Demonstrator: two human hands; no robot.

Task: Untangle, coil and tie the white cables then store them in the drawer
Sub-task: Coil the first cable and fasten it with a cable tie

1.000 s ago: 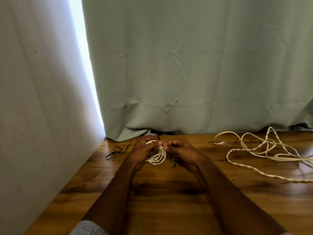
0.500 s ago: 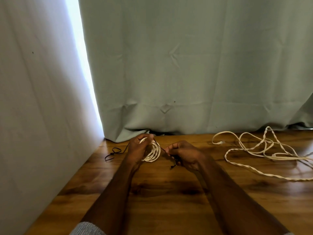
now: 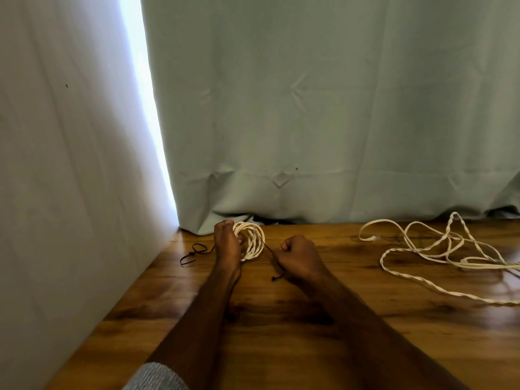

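Observation:
My left hand [image 3: 227, 244] grips a small coil of white twisted cable [image 3: 251, 240], held upright above the wooden table [image 3: 281, 333]. A thin black tie [image 3: 268, 247] runs taut from the coil to my right hand [image 3: 298, 257], which pinches it in a fist; its loose end hangs below the fist. A second white cable [image 3: 439, 249] lies in a loose tangle on the table at the right, apart from both hands.
Another black tie [image 3: 194, 253] lies on the table left of my left hand. A pale curtain [image 3: 309, 122] hangs along the table's back edge and a white wall [image 3: 70, 178] closes the left side.
My hands have drawn apart: the right hand pulled the black tie out to the right and it now runs taut. The coil in my left hand turned more upright.

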